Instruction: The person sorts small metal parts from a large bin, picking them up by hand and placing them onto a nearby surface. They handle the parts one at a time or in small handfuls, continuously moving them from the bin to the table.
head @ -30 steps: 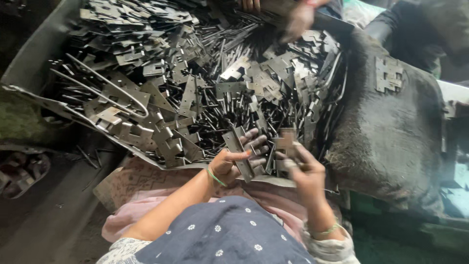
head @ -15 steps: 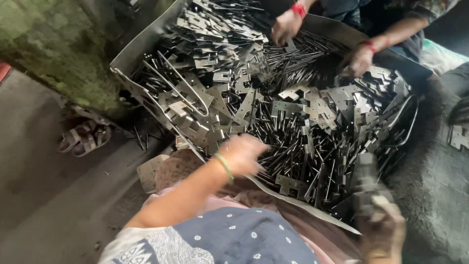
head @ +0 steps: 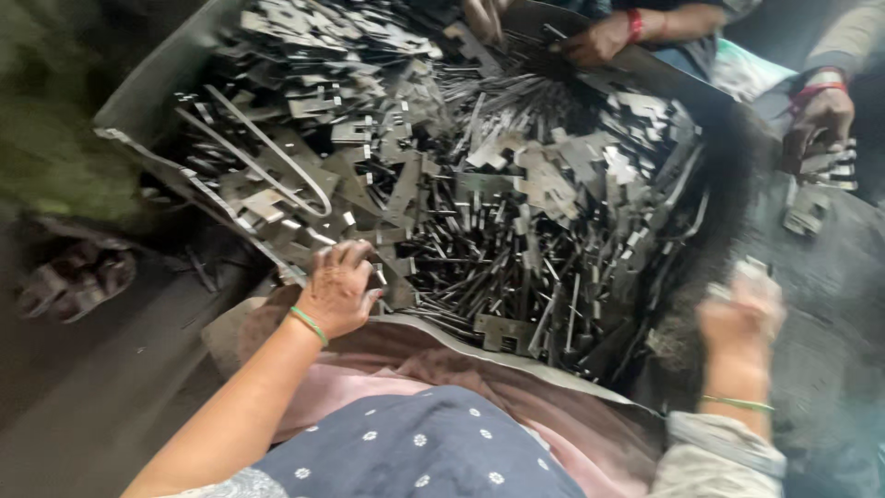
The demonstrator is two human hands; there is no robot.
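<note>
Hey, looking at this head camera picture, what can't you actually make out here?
- Right hand: motion blur hides its fingers and whether it holds anything.
- Left hand: fingertips are buried among the flat metal pieces, so its grip cannot be told.
- Tray: its far end is cut off by the top edge.
- Other people's hands: only partly shown at the top edge.
- Dark object on the floor: too blurred to identify.

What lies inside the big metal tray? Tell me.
The tray holds a heap of flat stamped metal pieces, thin rods and a bent wire loop. The left hand rests on its near edge. The tray's bottom is covered.
</note>
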